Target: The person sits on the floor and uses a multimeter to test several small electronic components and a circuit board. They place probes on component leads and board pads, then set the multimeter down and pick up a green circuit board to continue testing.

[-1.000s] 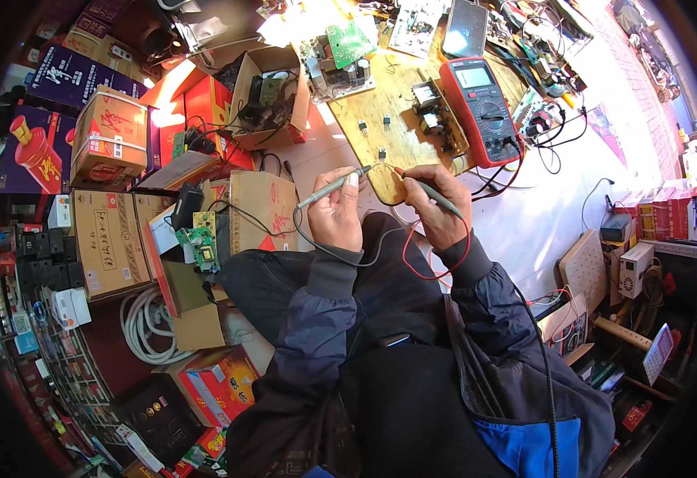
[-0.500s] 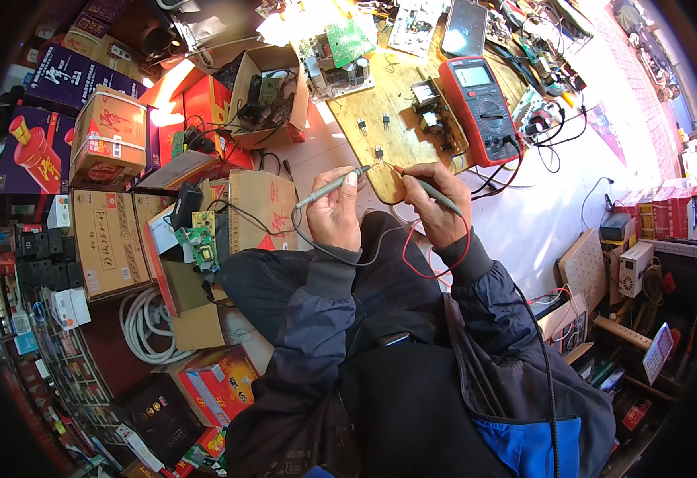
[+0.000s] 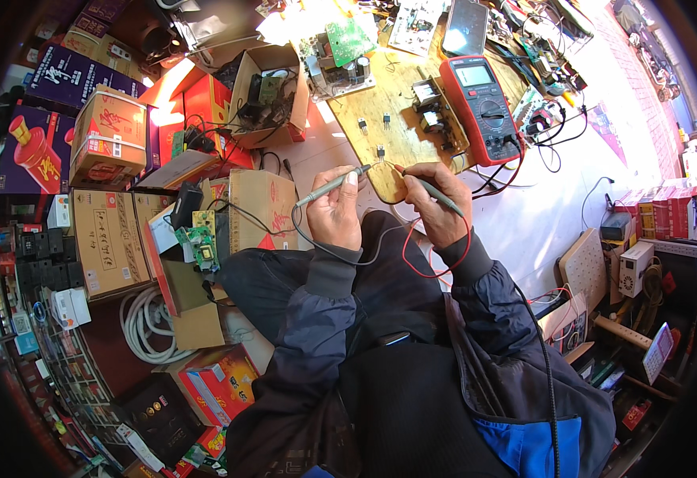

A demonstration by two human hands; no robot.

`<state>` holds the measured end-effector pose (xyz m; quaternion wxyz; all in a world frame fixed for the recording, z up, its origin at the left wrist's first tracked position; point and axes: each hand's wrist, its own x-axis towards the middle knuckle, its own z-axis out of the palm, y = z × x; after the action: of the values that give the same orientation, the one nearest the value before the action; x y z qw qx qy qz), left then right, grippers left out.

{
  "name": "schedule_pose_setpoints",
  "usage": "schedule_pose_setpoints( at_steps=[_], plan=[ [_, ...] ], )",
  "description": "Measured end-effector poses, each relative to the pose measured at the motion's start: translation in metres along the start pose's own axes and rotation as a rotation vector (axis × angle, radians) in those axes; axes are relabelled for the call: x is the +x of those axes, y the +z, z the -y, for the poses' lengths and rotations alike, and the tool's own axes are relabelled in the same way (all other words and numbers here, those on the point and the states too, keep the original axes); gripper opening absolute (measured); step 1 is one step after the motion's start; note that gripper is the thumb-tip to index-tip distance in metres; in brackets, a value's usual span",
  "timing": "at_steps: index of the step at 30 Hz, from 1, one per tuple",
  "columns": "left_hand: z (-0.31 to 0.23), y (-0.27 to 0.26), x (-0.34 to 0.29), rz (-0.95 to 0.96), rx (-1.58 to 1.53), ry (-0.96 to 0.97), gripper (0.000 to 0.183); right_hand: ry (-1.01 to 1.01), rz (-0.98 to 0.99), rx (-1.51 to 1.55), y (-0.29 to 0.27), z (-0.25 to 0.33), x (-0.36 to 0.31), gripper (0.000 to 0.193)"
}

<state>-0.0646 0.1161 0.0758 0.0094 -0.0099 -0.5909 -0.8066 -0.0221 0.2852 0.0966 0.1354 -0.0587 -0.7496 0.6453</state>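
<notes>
A grey probe (image 3: pixel 328 188) is held in the left hand (image 3: pixel 337 213), its grip closed around the shaft between thumb and fingers, the tip aimed toward 2 o'clock. A red-tipped probe (image 3: pixel 444 197) is held in the right hand (image 3: pixel 446 219), the grip pinched just as closely, the tip aimed toward 10 o'clock. The tips are set slightly apart over the near end of the bench (image 3: pixel 400 80). The nearest transistor (image 3: pixel 380 150) is found just beyond them at 12 o'clock; whether its legs are touched cannot be told. From it, a second transistor (image 3: pixel 362 124) is placed at 11 o'clock and a third transistor (image 3: pixel 386 119) at 12. From the tips, a red multimeter (image 3: pixel 492 119) is seen at 2 o'clock, a phone (image 3: pixel 465 32) at 1.
</notes>
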Motion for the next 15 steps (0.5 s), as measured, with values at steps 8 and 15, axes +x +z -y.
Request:
schedule_pose_setpoints(
  at_steps=[8, 15],
  plan=[
    [-0.0023, 0.0007, -0.0006, -0.001, 0.019, -0.003, 0.016, 0.043, -0.032, 0.009, 0.0001, 0.0059, -0.0001, 0.012],
    [-0.0017, 0.0011, -0.0003, -0.001, 0.021, 0.006, 0.017, 0.005, -0.027, -0.016, 0.0006, 0.0024, 0.0006, 0.014]
  ],
)
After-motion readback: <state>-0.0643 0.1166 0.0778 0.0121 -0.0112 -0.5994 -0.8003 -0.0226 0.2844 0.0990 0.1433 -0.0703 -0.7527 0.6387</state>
